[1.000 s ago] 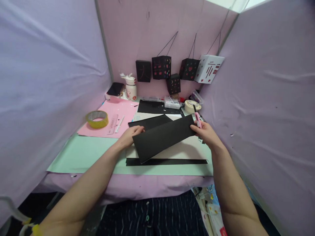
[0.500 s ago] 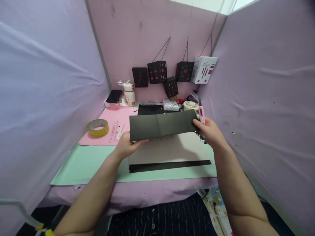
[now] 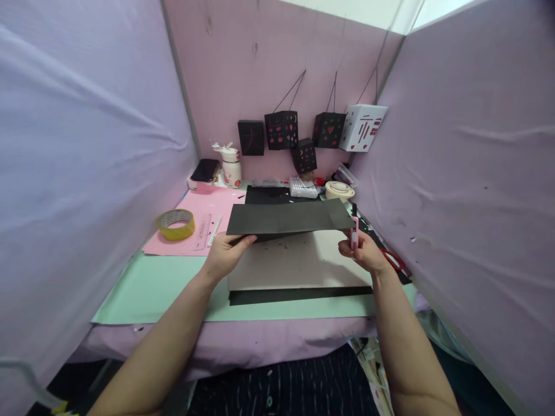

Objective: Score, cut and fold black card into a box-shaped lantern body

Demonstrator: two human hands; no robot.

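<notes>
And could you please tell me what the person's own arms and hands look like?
The left hand and right hand are ungloved, with no ring or watch visible. Both forearms are bare as far as the picture shows, with no sleeve in view. Below, a dark garment has thin pale broken stripes and a pale greenish button.

Lilac-draped table (image 3: 299, 334), mint-green sheet (image 3: 147, 289) on top, pink sheet (image 3: 208, 202) at left, pale board (image 3: 299, 271) mid-table
</notes>
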